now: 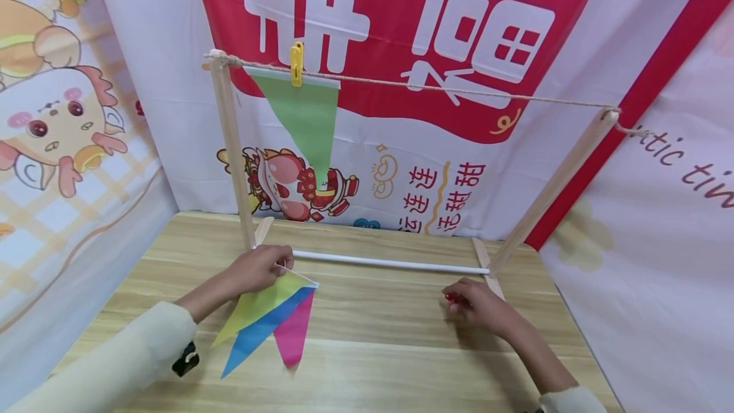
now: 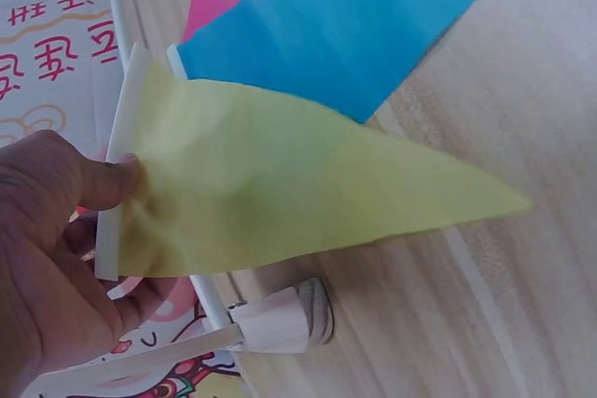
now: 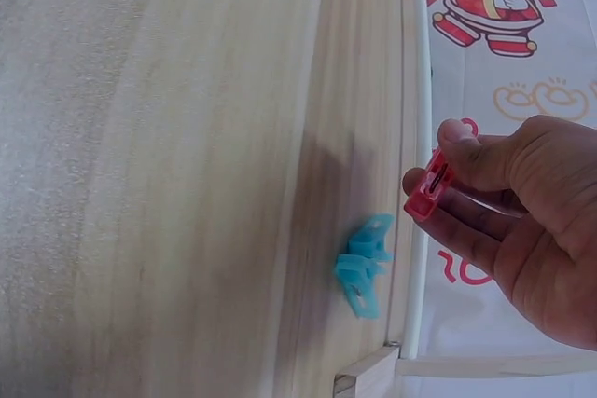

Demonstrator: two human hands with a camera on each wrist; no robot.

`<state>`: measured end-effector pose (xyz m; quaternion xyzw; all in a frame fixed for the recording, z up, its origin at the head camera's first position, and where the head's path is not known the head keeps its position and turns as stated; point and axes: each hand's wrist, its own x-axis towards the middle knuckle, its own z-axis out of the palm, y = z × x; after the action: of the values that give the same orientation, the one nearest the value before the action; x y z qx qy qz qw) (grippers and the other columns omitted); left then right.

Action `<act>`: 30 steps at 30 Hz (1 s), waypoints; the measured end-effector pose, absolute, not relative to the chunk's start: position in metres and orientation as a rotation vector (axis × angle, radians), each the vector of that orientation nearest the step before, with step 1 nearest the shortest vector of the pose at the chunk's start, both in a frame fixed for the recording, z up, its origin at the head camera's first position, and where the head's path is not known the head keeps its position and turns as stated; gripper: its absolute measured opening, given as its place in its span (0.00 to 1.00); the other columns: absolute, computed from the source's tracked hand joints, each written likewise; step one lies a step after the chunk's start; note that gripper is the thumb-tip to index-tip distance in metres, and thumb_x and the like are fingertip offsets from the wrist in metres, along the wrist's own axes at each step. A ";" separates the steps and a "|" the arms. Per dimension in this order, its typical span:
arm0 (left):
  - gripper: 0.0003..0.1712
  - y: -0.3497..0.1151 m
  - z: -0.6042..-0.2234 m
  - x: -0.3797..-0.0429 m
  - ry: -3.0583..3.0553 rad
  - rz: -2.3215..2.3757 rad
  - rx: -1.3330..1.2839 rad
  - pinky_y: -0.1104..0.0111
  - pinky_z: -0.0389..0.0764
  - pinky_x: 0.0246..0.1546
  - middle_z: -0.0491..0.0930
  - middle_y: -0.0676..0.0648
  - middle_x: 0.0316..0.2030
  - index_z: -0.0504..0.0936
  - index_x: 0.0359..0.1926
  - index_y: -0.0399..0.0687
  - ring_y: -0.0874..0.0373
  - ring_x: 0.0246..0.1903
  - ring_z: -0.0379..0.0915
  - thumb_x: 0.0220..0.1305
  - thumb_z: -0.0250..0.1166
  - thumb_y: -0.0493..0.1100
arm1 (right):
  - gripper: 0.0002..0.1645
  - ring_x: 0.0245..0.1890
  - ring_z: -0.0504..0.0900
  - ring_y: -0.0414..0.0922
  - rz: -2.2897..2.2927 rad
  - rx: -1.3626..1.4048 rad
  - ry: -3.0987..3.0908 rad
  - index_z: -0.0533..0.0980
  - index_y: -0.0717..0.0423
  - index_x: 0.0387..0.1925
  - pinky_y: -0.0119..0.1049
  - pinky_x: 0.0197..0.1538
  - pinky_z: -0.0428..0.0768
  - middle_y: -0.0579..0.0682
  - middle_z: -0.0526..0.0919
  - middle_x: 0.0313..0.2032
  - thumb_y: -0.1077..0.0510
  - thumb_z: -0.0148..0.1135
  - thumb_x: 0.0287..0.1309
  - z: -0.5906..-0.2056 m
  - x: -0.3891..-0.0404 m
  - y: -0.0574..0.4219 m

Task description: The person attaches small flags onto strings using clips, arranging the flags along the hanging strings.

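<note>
By its white edge strip, a yellow pennant (image 2: 270, 174) is pinched between the thumb and fingers of my left hand (image 1: 264, 268). Partly overlapped by it in the head view are a blue pennant (image 1: 260, 330) and a pink pennant (image 1: 295, 336). My right hand (image 1: 478, 304) is over the table's right side, pinching a small red clothespin (image 3: 429, 191). Teal clothespins (image 3: 361, 266) lie on the table near that hand in the right wrist view. Higher up, a yellow clothespin (image 1: 296, 64) clips a green pennant (image 1: 306, 113) to the rope (image 1: 436, 89), near its left end.
The rope runs between a left wooden post (image 1: 232, 152) and a right wooden post (image 1: 553, 190). A white rod (image 1: 390, 263) joins them low down, close over the wooden table (image 1: 390, 362). Behind stands a printed cloth backdrop (image 1: 390, 164), with cloth at both sides.
</note>
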<state>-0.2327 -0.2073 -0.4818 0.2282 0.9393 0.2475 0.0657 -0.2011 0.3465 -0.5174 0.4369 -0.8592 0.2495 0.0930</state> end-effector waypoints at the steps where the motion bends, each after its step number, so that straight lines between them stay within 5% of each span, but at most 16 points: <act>1: 0.13 -0.208 -0.481 -0.233 2.826 0.764 0.676 0.56 0.84 0.48 0.89 0.51 0.40 0.87 0.41 0.54 0.54 0.41 0.78 0.73 0.68 0.29 | 0.11 0.40 0.86 0.38 0.741 1.294 -2.567 0.87 0.62 0.54 0.33 0.42 0.88 0.50 0.89 0.41 0.62 0.73 0.75 -0.515 -0.201 0.346; 5: 0.13 -0.207 -0.475 -0.234 2.802 0.842 0.629 0.51 0.90 0.54 0.93 0.48 0.43 0.92 0.45 0.49 0.55 0.43 0.83 0.74 0.68 0.28 | 0.13 0.41 0.91 0.46 0.743 1.147 -2.772 0.86 0.68 0.52 0.42 0.45 0.92 0.54 0.92 0.42 0.68 0.76 0.68 -0.481 -0.187 0.331; 9: 0.08 -0.205 -0.467 -0.234 2.780 0.918 0.560 0.53 0.93 0.53 0.94 0.49 0.43 0.95 0.47 0.47 0.57 0.42 0.85 0.76 0.72 0.32 | 0.13 0.45 0.93 0.50 0.748 1.018 -2.935 0.86 0.68 0.54 0.45 0.50 0.93 0.55 0.94 0.46 0.66 0.75 0.72 -0.465 -0.183 0.325; 18: 0.03 -0.201 -0.450 -0.234 2.771 0.949 0.577 0.63 0.89 0.42 0.93 0.53 0.35 0.96 0.43 0.46 0.58 0.35 0.81 0.73 0.79 0.40 | 0.16 0.45 0.91 0.41 0.907 0.880 -2.994 0.87 0.65 0.57 0.36 0.49 0.93 0.53 0.94 0.46 0.62 0.76 0.73 -0.456 -0.187 0.320; 30: 0.04 -0.196 -0.423 -0.239 2.735 1.058 0.594 0.65 0.86 0.41 0.95 0.53 0.37 0.97 0.42 0.50 0.58 0.38 0.85 0.73 0.79 0.44 | 0.16 0.45 0.88 0.41 1.012 0.629 -3.067 0.88 0.58 0.58 0.33 0.50 0.90 0.48 0.92 0.45 0.57 0.75 0.75 -0.437 -0.190 0.312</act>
<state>-0.2395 -0.1958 -0.4226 0.1981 0.9116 0.3525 0.0747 -0.1902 0.3123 -0.4368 0.1906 -0.9296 0.3067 -0.0743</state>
